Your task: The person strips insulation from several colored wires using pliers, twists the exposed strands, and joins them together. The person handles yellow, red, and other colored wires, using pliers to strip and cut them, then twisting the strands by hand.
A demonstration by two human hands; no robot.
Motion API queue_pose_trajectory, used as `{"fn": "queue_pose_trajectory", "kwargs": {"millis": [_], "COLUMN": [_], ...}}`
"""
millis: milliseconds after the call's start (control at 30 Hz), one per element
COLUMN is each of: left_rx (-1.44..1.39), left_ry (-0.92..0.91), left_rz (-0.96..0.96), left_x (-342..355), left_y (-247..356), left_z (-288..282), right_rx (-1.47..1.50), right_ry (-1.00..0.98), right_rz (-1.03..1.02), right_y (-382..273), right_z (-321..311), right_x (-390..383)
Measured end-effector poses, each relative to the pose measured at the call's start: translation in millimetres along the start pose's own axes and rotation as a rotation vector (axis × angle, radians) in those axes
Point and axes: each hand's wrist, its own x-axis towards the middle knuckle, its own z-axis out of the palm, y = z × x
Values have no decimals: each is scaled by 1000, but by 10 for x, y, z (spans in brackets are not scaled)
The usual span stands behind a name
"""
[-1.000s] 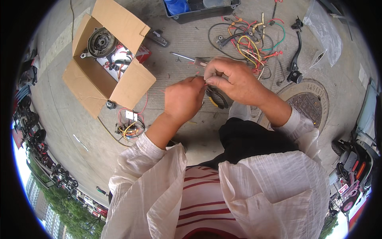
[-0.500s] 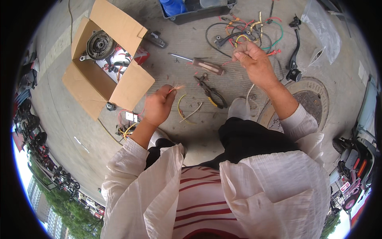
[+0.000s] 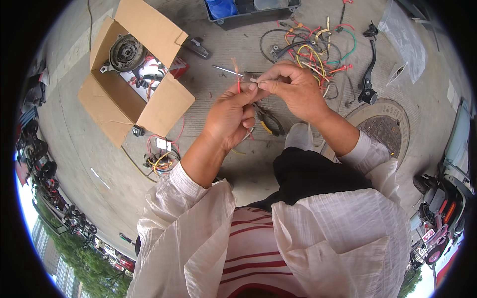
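Observation:
My left hand is closed around a red wire, whose bare copper strands stick up above the fingers. My right hand meets it at the fingertips, thumb and forefinger pinching a short, pale wire end. Its exact kind is too small to make out. Below the hands, pliers with yellow-and-black handles lie on the concrete, partly covered by my left hand. A screwdriver lies behind, its handle mostly hidden by the hands.
An open cardboard box with a round metal part stands at left. Tangled coloured wires lie at far right, beside a black lever and a clear plastic bag. A dark tray is at the back; a manhole cover is at right.
Both hands have come together in the middle; earlier they were wide apart. The copper strands in my left hand now point upward, and my right hand has moved left, away from the wire tangle.

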Motion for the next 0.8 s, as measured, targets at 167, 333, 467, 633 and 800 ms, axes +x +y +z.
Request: {"fn": "queue_pose_trajectory", "kwargs": {"millis": [167, 333, 467, 633, 800], "left_rx": [-48, -74, -134, 27, 399], "left_ry": [-21, -22, -84, -45, -46], "left_rz": [-19, -72, -107, 0, 156], "left_x": [3, -6, -1, 33, 32], "left_y": [-32, -12, 7, -1, 1], "left_z": [47, 43, -12, -37, -103], "right_rx": [128, -167, -217, -143, -152], "right_ry": [48, 116, 122, 101, 81], "right_rz": [-16, -203, -254, -229, -126], "right_y": [-2, 0, -23, -17, -81], "right_z": [58, 47, 40, 49, 30], "right_x": [-37, -30, -40, -59, -87]}}
